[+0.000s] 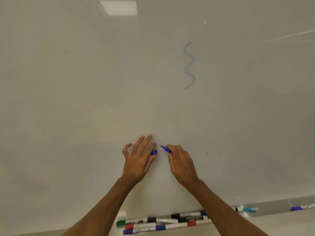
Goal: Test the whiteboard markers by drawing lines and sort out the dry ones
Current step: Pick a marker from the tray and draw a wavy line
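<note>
Below the blue wavy line [189, 65] on the whiteboard [85, 99], the right hand [180, 163] grips an uncapped blue marker [166, 148], tip toward the blue cap [154, 152] pinched in the left hand [139, 159]. Other markers [162, 222] lie on the tray beneath.

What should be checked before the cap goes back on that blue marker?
1. Test line drawn: ok, a blue squiggle shows on the whiteboard.
2. Marker held: ok, right hand grips the blue marker, tip bare.
3. Cap ready: ok, blue cap sits in the left hand.
4. Cap and tip lined up: not ok, they are apart.
5. Line strong enough to keep: cannot tell, it looks pale.
6. Tray has room: ok.
</note>
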`<action>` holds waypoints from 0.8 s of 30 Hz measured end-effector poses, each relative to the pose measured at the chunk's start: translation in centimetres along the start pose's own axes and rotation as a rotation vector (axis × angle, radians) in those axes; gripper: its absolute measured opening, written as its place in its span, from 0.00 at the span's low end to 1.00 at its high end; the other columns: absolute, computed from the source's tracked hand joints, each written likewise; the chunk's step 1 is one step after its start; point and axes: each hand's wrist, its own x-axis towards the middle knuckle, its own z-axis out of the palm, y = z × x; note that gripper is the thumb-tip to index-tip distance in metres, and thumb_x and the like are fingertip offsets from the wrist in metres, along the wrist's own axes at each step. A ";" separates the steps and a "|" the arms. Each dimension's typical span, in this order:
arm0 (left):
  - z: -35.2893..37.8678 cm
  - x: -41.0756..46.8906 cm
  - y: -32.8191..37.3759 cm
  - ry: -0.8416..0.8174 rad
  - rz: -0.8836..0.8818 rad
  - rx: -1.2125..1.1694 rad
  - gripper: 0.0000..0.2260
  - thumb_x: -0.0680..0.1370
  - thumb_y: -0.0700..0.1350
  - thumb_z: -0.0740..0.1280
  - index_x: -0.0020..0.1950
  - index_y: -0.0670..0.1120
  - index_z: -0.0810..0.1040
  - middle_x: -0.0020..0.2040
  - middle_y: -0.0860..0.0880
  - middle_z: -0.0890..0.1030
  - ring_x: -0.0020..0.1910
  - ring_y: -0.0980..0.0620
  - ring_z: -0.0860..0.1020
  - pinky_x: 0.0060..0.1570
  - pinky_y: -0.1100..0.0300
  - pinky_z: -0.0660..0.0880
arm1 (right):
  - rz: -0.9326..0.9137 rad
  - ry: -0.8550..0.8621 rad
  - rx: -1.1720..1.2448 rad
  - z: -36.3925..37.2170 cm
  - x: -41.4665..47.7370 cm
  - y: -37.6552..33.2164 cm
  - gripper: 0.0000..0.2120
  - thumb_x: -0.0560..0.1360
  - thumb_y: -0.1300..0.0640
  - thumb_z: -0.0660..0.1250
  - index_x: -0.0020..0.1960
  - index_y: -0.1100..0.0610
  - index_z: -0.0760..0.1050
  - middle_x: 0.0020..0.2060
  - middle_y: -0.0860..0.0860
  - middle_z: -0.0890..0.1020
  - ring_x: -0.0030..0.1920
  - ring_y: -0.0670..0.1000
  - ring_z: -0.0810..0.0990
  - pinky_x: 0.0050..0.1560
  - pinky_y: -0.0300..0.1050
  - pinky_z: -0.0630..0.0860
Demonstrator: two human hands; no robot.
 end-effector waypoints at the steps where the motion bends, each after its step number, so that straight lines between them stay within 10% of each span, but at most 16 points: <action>1: -0.8 2.0 -0.3 0.048 0.003 0.011 0.20 0.84 0.53 0.52 0.71 0.48 0.72 0.76 0.46 0.66 0.74 0.45 0.64 0.64 0.43 0.59 | 0.001 0.049 0.020 -1.0 1.9 0.1 0.13 0.78 0.57 0.56 0.61 0.56 0.68 0.42 0.54 0.79 0.31 0.51 0.74 0.32 0.43 0.73; 10: -9.3 18.7 -2.8 0.393 0.002 0.082 0.21 0.84 0.53 0.51 0.73 0.46 0.70 0.76 0.43 0.64 0.76 0.44 0.61 0.71 0.38 0.55 | -0.099 0.340 0.247 -8.6 16.7 -0.6 0.06 0.79 0.55 0.61 0.55 0.54 0.68 0.39 0.52 0.77 0.31 0.48 0.73 0.31 0.41 0.73; 19: -10.8 24.0 -5.1 0.364 0.006 0.114 0.24 0.85 0.56 0.47 0.76 0.46 0.64 0.77 0.43 0.62 0.77 0.40 0.57 0.72 0.32 0.49 | -0.303 0.373 0.200 -10.7 22.4 -0.6 0.20 0.78 0.52 0.62 0.68 0.57 0.71 0.50 0.51 0.81 0.44 0.47 0.78 0.44 0.37 0.78; 24: -10.2 24.2 -6.0 0.392 0.043 0.184 0.24 0.85 0.56 0.48 0.76 0.46 0.65 0.77 0.44 0.63 0.77 0.40 0.57 0.74 0.35 0.47 | -0.356 0.477 0.175 -10.9 23.6 -0.2 0.18 0.74 0.50 0.68 0.60 0.57 0.72 0.45 0.52 0.80 0.44 0.48 0.76 0.45 0.39 0.73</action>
